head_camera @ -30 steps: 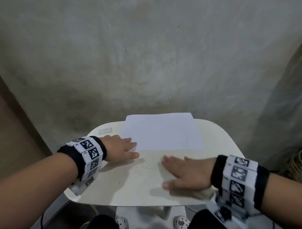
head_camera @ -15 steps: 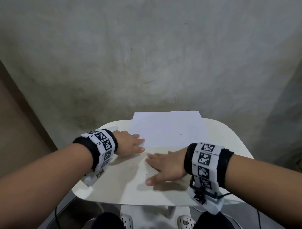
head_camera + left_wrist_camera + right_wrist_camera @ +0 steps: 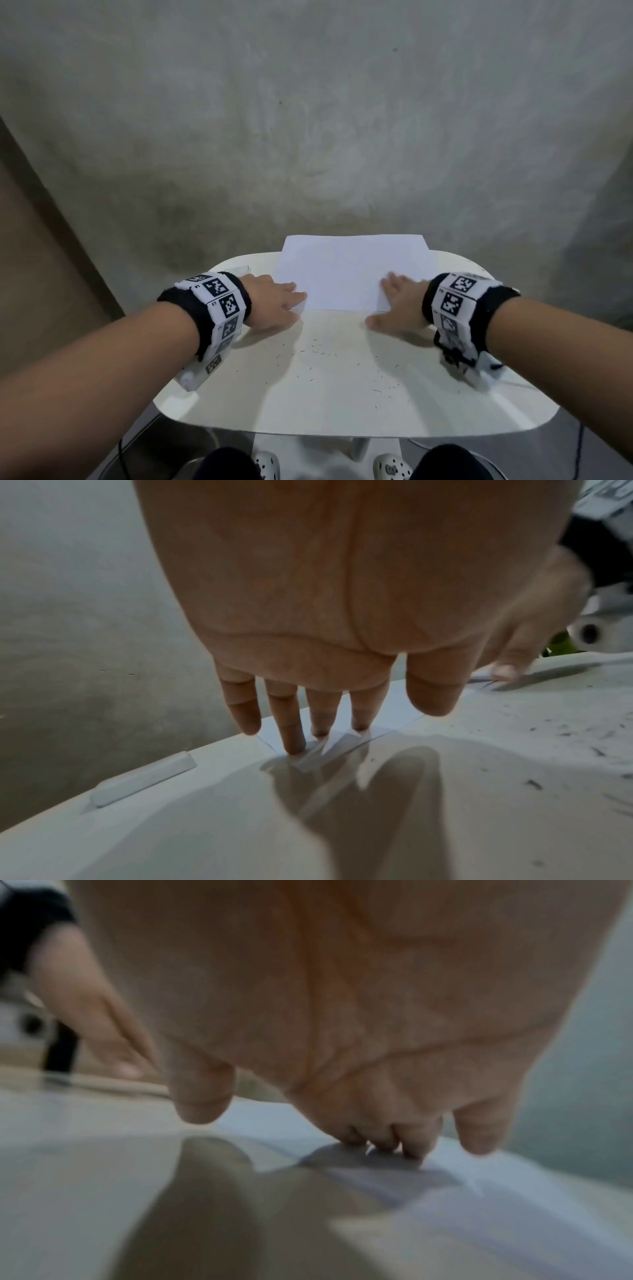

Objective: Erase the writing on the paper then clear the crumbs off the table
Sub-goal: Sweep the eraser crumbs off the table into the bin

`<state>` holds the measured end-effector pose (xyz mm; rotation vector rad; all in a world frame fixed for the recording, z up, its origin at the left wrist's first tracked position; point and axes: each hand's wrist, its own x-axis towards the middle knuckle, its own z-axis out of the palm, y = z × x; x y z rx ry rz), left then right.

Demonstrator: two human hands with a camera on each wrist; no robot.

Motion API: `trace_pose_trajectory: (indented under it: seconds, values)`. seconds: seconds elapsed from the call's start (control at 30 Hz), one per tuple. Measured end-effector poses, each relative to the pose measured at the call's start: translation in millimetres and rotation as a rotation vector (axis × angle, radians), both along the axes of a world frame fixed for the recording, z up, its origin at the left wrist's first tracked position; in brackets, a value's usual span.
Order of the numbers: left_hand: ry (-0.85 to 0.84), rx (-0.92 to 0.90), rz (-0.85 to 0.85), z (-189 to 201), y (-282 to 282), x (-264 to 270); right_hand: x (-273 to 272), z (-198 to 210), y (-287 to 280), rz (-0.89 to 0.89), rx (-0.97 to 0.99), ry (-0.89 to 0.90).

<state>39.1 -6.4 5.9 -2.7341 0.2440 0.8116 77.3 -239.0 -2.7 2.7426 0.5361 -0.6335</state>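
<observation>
A white sheet of paper (image 3: 352, 270) lies at the far middle of the small white table (image 3: 342, 404), its far edge overhanging. No writing shows on it. My left hand (image 3: 274, 301) rests flat, its straight fingertips (image 3: 294, 745) pressing the sheet's near left corner (image 3: 325, 753), which is slightly bent up. My right hand (image 3: 397, 305) lies on the near right corner, fingertips (image 3: 383, 1144) touching the paper (image 3: 514, 1191). Dark eraser crumbs (image 3: 325, 356) are scattered over the table in front of the sheet. A white eraser (image 3: 143, 780) lies by the far left edge.
A rough grey wall (image 3: 308, 137) stands right behind the table. The table's rounded near edge (image 3: 342, 433) is close to my knees, with white shoes (image 3: 265, 462) on the floor below. A cable (image 3: 579, 445) runs down at the right.
My right hand slid from the near middle of the table, first left, then out to the paper's near right corner. The left hand stayed on the left corner.
</observation>
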Motion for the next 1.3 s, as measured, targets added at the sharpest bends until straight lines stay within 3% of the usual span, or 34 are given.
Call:
trace_pose_trajectory:
  seconds: [0.13, 0.23, 0.33, 0.43, 0.5, 0.57, 0.63, 0.7, 0.77, 0.8, 0.87, 0.97, 1.03, 1.13, 1.2, 1.3]
  values:
    - [-0.009, 0.006, -0.003, -0.7, 0.2, 1.1, -49.8, 7.4, 21.5, 0.341, 0.090, 0.287]
    - [-0.003, 0.010, 0.004, 0.3, -0.2, 0.4, -25.8, 15.5, 18.8, 0.213, 0.188, 0.273]
    - [0.000, 0.005, 0.009, 3.1, -2.8, -1.7, -13.9, 4.7, 6.5, 0.121, 0.031, 0.046]
    - [-0.002, -0.001, 0.012, 4.3, -3.2, -3.2, -39.0, 8.9, 8.2, 0.265, 0.045, 0.301]
    - [0.000, -0.003, 0.013, 4.4, -3.0, -4.2, -45.7, 23.4, -5.4, 0.152, 0.216, 0.428]
    - [-0.002, 0.000, 0.008, 5.2, -3.2, -5.2, -39.4, 28.9, -34.1, 0.044, 0.203, 0.248]
    - [0.001, -0.005, 0.013, 7.2, -4.4, -6.1, -41.7, 22.2, -56.8, 0.020, -0.030, 0.072]
    - [0.007, -0.002, 0.012, 9.9, -6.9, -7.0, -61.1, 18.9, -59.4, 0.127, -0.100, 0.196]
    - [0.002, 0.002, 0.011, 10.8, -8.2, -7.9, -76.8, 20.5, -50.0, 0.186, 0.026, 0.373]
    - [0.000, 0.005, 0.009, 10.6, -8.6, -8.5, -76.1, 23.5, -47.4, 0.156, 0.104, 0.379]
    - [-0.002, 0.011, 0.005, 8.2, -8.4, -8.7, -58.2, 24.2, -51.5, 0.062, 0.111, 0.253]
    - [0.003, 0.022, 0.010, 3.6, -6.9, -5.5, -45.8, 15.4, -54.1, -0.023, -0.059, 0.126]
    - [0.006, 0.028, 0.015, 2.2, -6.0, -2.6, -59.7, 11.0, -40.9, 0.100, -0.054, 0.205]
    - [0.012, 0.025, 0.026, 2.4, -6.1, -2.0, -64.8, 15.7, -9.7, 0.179, 0.151, 0.328]
    - [0.012, 0.019, 0.028, 3.3, -5.7, -1.9, -33.6, 17.3, 3.3, 0.109, 0.182, 0.246]
    - [0.016, 0.019, 0.028, 3.9, -5.1, -2.2, 1.2, 9.1, 13.3, 0.028, 0.066, 0.020]
